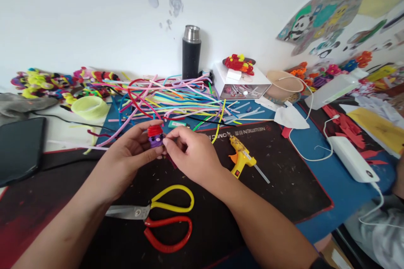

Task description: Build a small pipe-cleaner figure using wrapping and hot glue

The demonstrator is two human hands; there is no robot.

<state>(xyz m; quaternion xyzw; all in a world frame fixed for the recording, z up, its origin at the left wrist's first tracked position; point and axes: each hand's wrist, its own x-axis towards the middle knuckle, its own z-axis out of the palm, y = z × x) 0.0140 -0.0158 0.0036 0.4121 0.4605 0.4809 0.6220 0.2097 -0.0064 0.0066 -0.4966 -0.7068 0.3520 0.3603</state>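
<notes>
A small fuzzy figure (155, 136), red on top and purple below with dark spots, is held upright over the black mat (268, 201). My left hand (132, 149) grips it from the left between thumb and fingers. Against its right side, my right hand (186, 145) has thumb and forefinger pinched together; what lies between those fingertips is too small to tell. Scissors (148, 212) with one yellow and one red handle lie below my hands, their blade tips hidden by my left forearm. A yellow glue gun (242, 155) rests on the mat to the right.
Colourful pipe cleaners (176, 96) are heaped behind my hands, near a black thermos (191, 52) and a white box (243, 82). A dark tablet-like device (20, 147) sits left. At right are a white power bank (352, 159), cables, red scraps and part of a person.
</notes>
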